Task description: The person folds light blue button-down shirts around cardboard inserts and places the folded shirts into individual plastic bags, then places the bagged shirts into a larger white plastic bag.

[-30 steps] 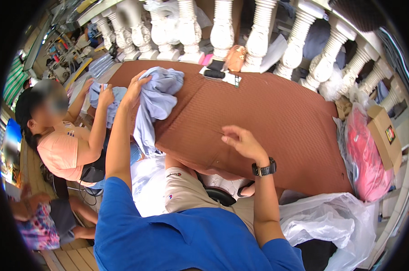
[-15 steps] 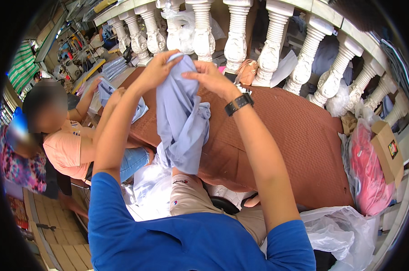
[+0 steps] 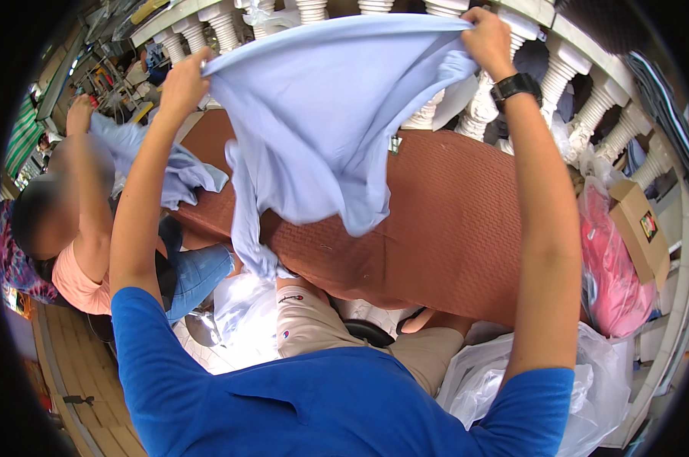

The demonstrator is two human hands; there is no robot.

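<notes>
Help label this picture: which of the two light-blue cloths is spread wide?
The central cloth, its top edge stretched between the wearer's left hand and right hand; the other cloth, at left by the peach-sleeved co-worker, is crumpled.

Bright, daylight-like overall; light direction unclear. Glare burns out crumpled translucent plastic sheeting [image 3: 247, 311] at 7–8 o'clock. Dark shade between ornate white balusters [image 3: 478, 110] toward 2 o'clock. Pale-blue fabric garment [image 3: 337, 99] slightly motion-soft at 12. Co-worker's head [image 3: 43, 209] blurred at 9. Straight edges bow near rim; corners black.

The bunched blue cloth [image 3: 314, 114] has spread between left hand [image 3: 183, 82] and right hand [image 3: 489, 42].
</notes>
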